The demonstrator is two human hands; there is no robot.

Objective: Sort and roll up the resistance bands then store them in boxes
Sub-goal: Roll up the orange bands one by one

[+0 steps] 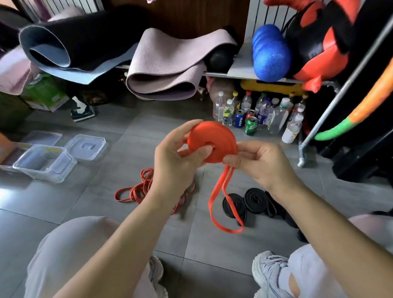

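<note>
Single view, head-worn and wide-angle: looks forward and steeply down over the person's own knees (78,246), forearms running in from the bottom edge. Left hand (173,158) and right hand (258,162), both gripping the orange band roll (213,139), sit nearest the lens at frame centre. Grey tiled floor (104,207) fills the middle ground and the low shelf (239,69) against the wall closes the top, its lines bowed by the lens.

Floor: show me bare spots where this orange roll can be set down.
Bare floor lies between the clear box and the loose red bands, and again between the box lid and the bottles. Crowded: around the black rolls.
</note>
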